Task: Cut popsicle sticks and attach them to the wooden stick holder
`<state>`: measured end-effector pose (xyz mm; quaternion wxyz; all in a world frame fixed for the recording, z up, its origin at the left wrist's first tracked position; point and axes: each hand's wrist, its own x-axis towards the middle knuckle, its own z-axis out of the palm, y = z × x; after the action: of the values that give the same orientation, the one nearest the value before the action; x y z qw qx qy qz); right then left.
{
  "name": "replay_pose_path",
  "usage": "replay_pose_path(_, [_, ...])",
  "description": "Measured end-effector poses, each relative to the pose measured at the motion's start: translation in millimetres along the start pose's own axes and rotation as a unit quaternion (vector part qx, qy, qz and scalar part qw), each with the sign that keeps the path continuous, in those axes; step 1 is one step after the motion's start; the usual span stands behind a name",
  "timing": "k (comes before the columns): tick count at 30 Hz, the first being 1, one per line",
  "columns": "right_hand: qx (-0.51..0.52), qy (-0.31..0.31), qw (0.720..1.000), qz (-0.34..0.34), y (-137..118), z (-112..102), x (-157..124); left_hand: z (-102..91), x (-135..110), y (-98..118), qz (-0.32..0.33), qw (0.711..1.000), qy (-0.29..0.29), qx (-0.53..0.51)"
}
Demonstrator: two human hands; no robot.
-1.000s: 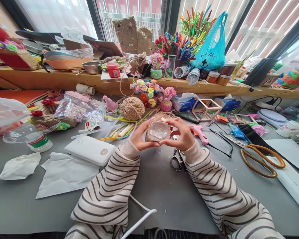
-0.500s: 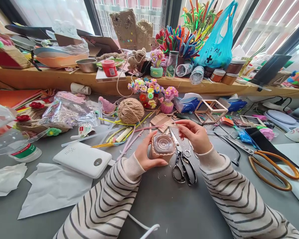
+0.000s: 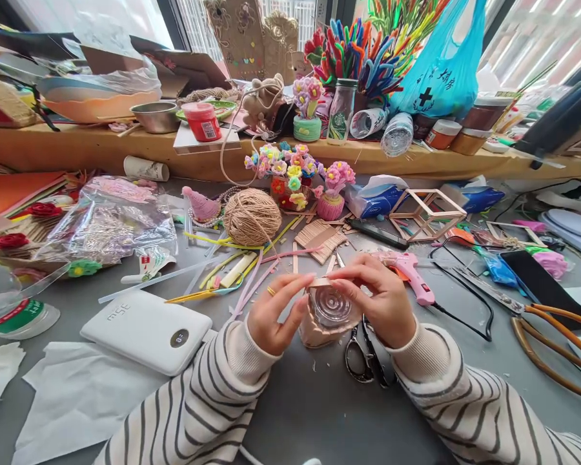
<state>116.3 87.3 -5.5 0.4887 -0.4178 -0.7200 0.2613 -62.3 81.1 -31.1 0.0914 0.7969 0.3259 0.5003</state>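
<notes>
A smooth grey table [image 3: 310, 413], dotted with small scraps, spreads under the hands, and beyond them a brown ledge [image 3: 97, 155] runs below bright windows [image 3: 109, 19]. The left hand [image 3: 275, 313] and right hand [image 3: 380, 297] are close together, their fingertips pinching the two ends of a thin, flat strip of wood [image 3: 321, 282] at the far edge of a small cup [image 3: 332, 307]. The cup sits between and just below the fingers, its clear plastic face ringed with circular ridges and its sides wrapped in pale, uneven wooden pieces. Under the right hand lie scissors [image 3: 361, 358] with glossy black handles; to its right are a pink plastic glue gun [image 3: 419, 284] with a black cord and, farther off, large shears [image 3: 537, 342] with rounded orange-brown grips. Left of the left hand rest a slick white power bank [image 3: 140, 336] with rounded corners and a creased sheet of paper [image 3: 82, 400]. Straight beyond the hands are flat sticks [image 3: 321, 240] in a row, a coarse ball of twine [image 3: 252, 216], and an angular wooden frame [image 3: 428, 210]. Fuzzy, many-coloured pipe cleaners [image 3: 358, 61] and a thin blue bag [image 3: 436, 84] stand above on the ledge.
</notes>
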Motion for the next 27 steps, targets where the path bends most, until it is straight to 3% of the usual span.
replay_pose_path(6, [-0.025, -0.029, 0.999, 0.010, 0, -6, 2, -2.5, -6, 5, 0.014, 1.000, -0.003, -0.005])
replay_pose_path(15, [0.018, -0.084, 0.996, 0.031, 2, -17, 3, -8.1, -13, 11, 0.003, 0.999, -0.037, 0.012])
replay_pose_path(19, [0.025, -0.110, 0.993, 0.023, 4, -23, 3, -4.3, -18, 11, 0.003, 1.000, -0.019, 0.018])
replay_pose_path(24, [-0.137, -0.087, 0.986, -0.049, 0, -36, 2, -3.1, -21, 16, 0.034, 0.997, 0.020, 0.068])
replay_pose_path(27, [-0.237, -0.164, 0.951, -0.111, -6, -44, -3, -5.2, -24, 19, 0.111, 0.989, 0.030, 0.098])
